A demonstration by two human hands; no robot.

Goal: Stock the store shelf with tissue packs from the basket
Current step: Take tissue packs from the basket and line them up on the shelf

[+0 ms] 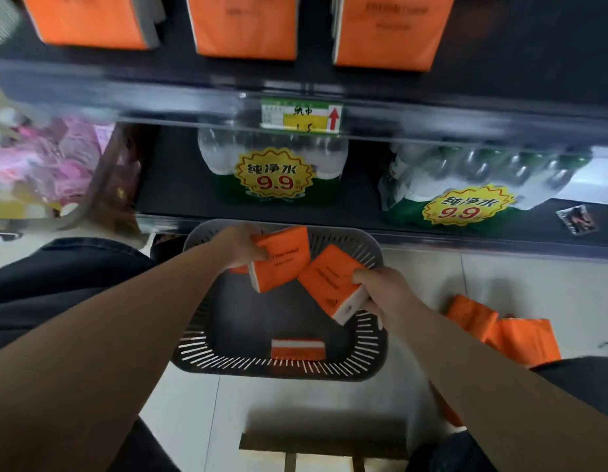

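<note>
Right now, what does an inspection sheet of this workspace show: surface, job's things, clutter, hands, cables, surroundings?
Surface: tiled floor under the grey basket.
Job's things: one tissue pack in the basket; three shelved packs on the upper shelf.
Clutter: orange packaging on the floor, right of the basket.
Hands: left hand grips a first pack; right hand grips a second pack, both over the basket.
Cables: nothing seen.
Surroundings: bottled-water packs on the lower shelf; pink goods, blurred.

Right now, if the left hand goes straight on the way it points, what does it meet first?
Probably the front edge of the lower shelf, just past the basket's far rim, with the tissue pack in the left hand touching first. The bottled water pack stands behind. Depth is unclear.
</note>
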